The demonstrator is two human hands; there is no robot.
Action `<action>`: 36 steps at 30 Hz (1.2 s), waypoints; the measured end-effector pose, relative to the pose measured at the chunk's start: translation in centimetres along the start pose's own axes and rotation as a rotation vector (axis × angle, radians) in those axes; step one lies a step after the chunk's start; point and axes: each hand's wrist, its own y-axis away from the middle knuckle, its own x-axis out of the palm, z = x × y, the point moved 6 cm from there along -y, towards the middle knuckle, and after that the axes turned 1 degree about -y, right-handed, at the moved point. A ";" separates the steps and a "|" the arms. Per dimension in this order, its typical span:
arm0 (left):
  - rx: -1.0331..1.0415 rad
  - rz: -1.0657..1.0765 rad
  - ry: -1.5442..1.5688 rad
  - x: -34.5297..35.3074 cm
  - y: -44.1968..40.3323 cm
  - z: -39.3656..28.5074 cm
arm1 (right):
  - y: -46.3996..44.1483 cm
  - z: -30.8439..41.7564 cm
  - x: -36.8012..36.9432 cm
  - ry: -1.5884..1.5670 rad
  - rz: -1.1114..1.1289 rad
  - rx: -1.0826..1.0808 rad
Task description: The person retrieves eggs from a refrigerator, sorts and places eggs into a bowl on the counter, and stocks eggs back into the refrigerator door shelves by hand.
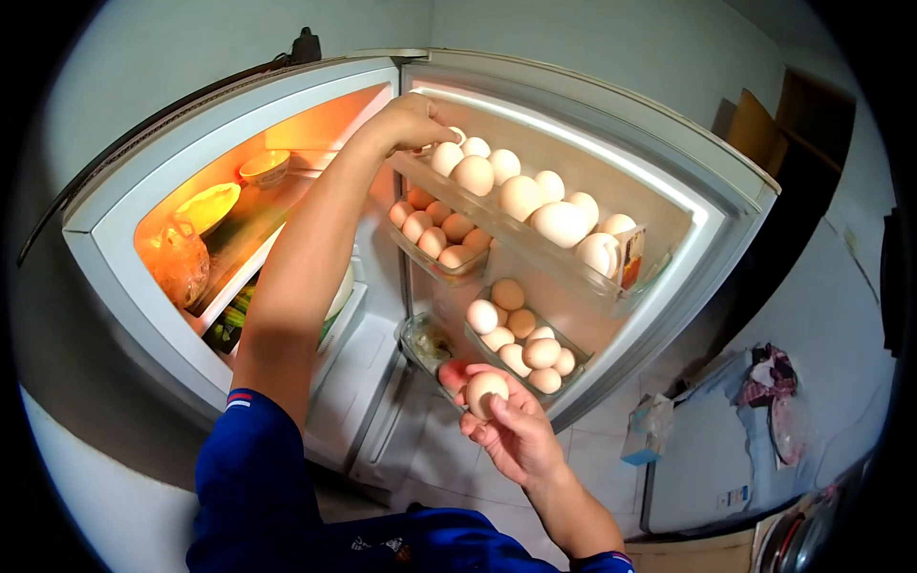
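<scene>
- In the head view, an egg (487,393) is held in the right hand (516,430), with the thumb and fingers bent close around it. It is held up near the low part of the open fridge door (705,229).
- The left hand (411,122) is stretched up to the left end of the top door shelf (497,212). Its fingers are bent in, and a pale egg (458,136) can be seen right by their tips. Whether that egg is gripped cannot be told.
- The top door shelf is filled with big pale eggs (562,224), and a small card (631,256) is stood at its right end.
- Under its left part, brown eggs (433,242) are kept in a smaller tray (420,256).
- Lower down, more eggs (542,353) are piled in a bin (577,372), just above the right hand.
- Inside the fridge, to the left, a bowl (265,169), a yellow dish (210,205) and a plastic bag (181,263) are lit by orange light. Some greens (232,315) are seen below, partly hidden by the left arm.
- Both arms are covered at the top by blue sleeves (250,468).
- On the right, a blue and white box (648,430) is seen.
</scene>
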 end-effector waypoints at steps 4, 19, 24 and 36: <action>-0.017 0.047 0.058 0.9 -1.5 1.4 | 0.6 -0.1 -0.8 0.057 -0.062 0.004; 0.117 -0.253 0.455 -3.3 8.1 -1.4 | -0.5 -0.9 -0.7 -0.056 -0.031 -0.014; 0.258 0.178 0.339 4.0 21.4 -5.8 | -1.4 -1.3 0.9 -0.369 -0.008 -0.019; 0.270 -0.073 0.234 5.4 21.4 -6.4 | 0.5 -3.4 -2.6 -0.550 -0.229 0.089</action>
